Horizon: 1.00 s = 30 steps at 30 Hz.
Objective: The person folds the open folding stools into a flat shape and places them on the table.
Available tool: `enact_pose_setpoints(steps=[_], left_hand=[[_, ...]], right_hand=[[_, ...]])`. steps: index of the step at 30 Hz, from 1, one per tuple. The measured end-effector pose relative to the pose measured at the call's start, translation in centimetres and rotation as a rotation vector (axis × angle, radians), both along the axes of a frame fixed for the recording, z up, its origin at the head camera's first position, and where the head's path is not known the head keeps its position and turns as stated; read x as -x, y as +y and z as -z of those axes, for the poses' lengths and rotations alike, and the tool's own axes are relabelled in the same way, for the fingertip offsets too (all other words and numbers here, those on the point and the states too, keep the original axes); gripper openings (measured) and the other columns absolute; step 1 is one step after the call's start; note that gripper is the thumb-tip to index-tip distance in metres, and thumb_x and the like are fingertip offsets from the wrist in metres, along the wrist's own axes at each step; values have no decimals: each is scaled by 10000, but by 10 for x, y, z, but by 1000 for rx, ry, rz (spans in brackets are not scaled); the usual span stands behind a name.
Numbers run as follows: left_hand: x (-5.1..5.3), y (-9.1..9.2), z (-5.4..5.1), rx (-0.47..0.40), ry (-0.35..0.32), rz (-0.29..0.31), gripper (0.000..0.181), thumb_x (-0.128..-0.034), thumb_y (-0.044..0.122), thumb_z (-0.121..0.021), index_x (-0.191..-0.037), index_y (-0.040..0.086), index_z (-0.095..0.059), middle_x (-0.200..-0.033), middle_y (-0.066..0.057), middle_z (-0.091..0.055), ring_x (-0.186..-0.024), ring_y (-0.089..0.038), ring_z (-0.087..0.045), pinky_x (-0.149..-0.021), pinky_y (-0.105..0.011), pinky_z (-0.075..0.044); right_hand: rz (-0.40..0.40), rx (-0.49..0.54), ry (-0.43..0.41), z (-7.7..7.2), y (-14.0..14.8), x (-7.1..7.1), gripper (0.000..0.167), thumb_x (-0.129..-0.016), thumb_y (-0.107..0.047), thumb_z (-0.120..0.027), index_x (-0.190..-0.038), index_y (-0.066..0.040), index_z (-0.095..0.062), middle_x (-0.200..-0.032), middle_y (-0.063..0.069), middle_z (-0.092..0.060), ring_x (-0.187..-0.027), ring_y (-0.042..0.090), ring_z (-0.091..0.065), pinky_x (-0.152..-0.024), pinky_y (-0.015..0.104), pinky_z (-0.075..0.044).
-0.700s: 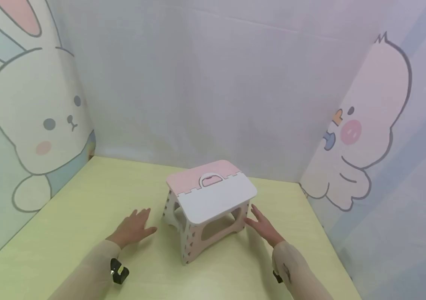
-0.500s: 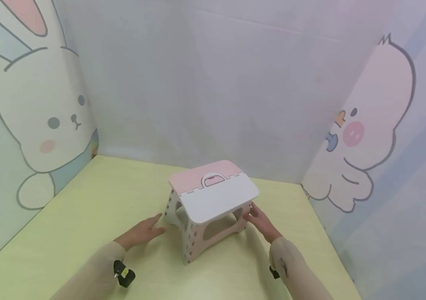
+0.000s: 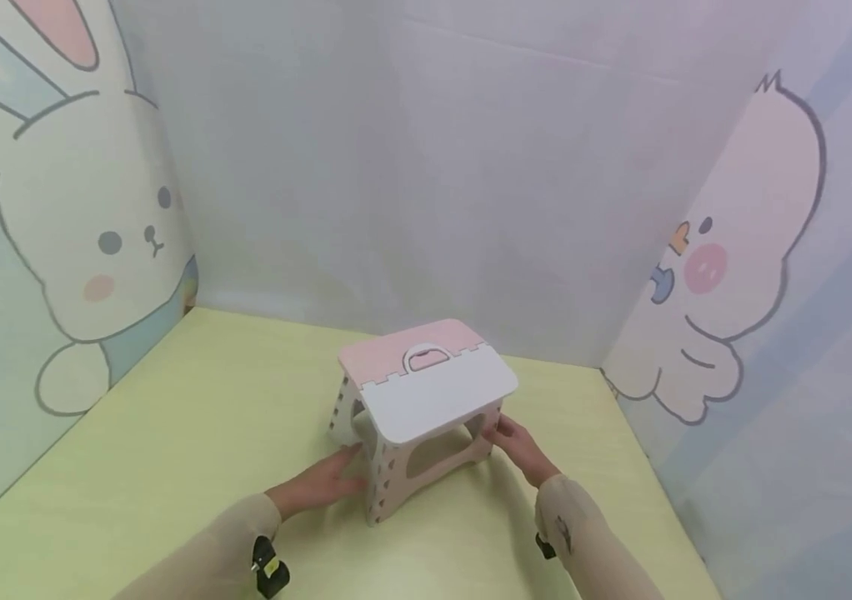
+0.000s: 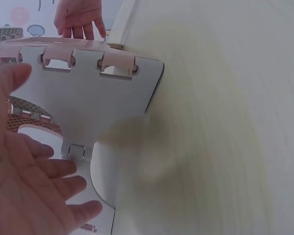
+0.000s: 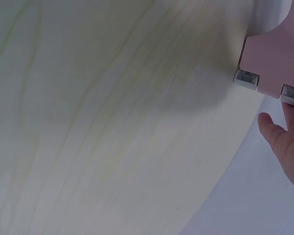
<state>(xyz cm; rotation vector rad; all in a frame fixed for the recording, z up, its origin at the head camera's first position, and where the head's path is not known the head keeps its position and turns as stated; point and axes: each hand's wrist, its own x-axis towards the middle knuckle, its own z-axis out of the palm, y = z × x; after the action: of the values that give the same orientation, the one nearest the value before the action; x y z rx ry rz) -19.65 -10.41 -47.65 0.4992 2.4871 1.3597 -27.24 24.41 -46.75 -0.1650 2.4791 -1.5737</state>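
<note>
A folding step stool (image 3: 437, 396) with a pink-and-white top and a white carry handle (image 3: 426, 357) stands unfolded and upright in the head view. My left hand (image 3: 321, 483) is at its left end, by the side panel (image 4: 103, 98). In the left wrist view the fingers (image 4: 63, 188) of that hand are spread and nearly straight in front of the panel. My right hand (image 3: 519, 450) is at the stool's right end, fingertips at the leg's edge. In the right wrist view the right thumb (image 5: 269, 128) stands apart from the pink leg (image 5: 269, 63); part of the hand is cut off.
The stool stands on a pale yellow tabletop (image 3: 246, 375). Cloth walls (image 3: 396, 183) enclose it behind and at both sides, with a printed rabbit (image 3: 103, 242) on the left and a printed duck-like figure (image 3: 756, 225) on the right. A black wrist device (image 3: 271, 568) sits on the left sleeve.
My left hand has moved right, from apart from the stool to its left end. My right hand has come slightly closer to the right leg. The stool stays in place.
</note>
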Motion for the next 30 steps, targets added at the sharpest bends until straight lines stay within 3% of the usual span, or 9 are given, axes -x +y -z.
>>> enact_pose_setpoints(steps=[3,10,15,21,26,30], left_hand=[[1,1,-1,-19,-40,23,793,-915,360,-622,-1501,8,-220,-1532,-230,-227,-1377,-446,-227,-1071,-592,-222],[1,5,0,8,-57,-2,869,-853,333,-707,-1493,-8,-229,-1504,-257,-275,-1339,-473,-292,-1035,-603,-284],[3,6,-2,36,-46,-21,877,-838,317,-724,-1479,-34,-241,-1467,-285,-325,-1302,-481,-350,-1016,-596,-321],[8,4,0,32,-94,-53,932,-835,341,-729,-1493,-34,-187,-1481,-291,-292,-1308,-480,-343,-1020,-590,-320],[17,1,2,11,-96,8,1017,-828,436,-719,-1507,-23,-118,-1492,-288,-272,-1320,-480,-325,-1021,-610,-304],[25,-3,-2,22,-78,47,983,-823,456,-718,-1504,-6,-179,-1435,-256,-394,-1281,-449,-401,-1000,-612,-333]], right_hand=[[6,-12,-2,1,0,-1,621,-952,-322,-572,-1420,38,-381,-1424,252,-416,-1337,433,-328,-1065,612,-213],[41,-26,15,0,1,-8,554,-947,-282,-591,-1373,40,-444,-1384,249,-466,-1300,429,-387,-1047,602,-265],[67,-26,43,1,0,-14,455,-929,-218,-619,-1272,64,-518,-1228,224,-588,-1170,394,-519,-990,563,-367],[106,-4,71,9,-3,-23,359,-915,-155,-634,-1192,59,-553,-1067,122,-632,-1031,324,-592,-921,513,-441],[111,8,77,13,0,-32,337,-919,-148,-625,-1165,69,-547,-1036,111,-622,-1006,287,-586,-901,484,-454],[79,-16,53,12,5,-36,314,-916,-167,-615,-1138,46,-551,-1057,98,-628,-1038,269,-575,-931,491,-432]])
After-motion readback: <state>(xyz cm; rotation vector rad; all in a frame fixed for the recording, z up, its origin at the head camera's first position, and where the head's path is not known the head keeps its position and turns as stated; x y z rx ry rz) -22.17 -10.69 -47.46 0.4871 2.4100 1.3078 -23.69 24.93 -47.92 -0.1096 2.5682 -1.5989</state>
